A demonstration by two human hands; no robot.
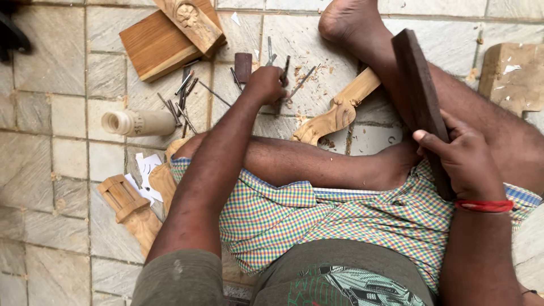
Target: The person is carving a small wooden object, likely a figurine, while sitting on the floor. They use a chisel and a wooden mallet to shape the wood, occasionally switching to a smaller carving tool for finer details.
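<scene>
From the head camera, the left hand is closed around a slim metal chisel whose tip sticks up just past the knuckles, with more loose chisels scattered on the stone floor to the left of that grip and a carved wooden leg lying just to its right. The right hand is wrapped tight around the lower end of a dark flat wooden mallet, which rises tilted from the fist above the person's leg, well apart from the chisel.
</scene>
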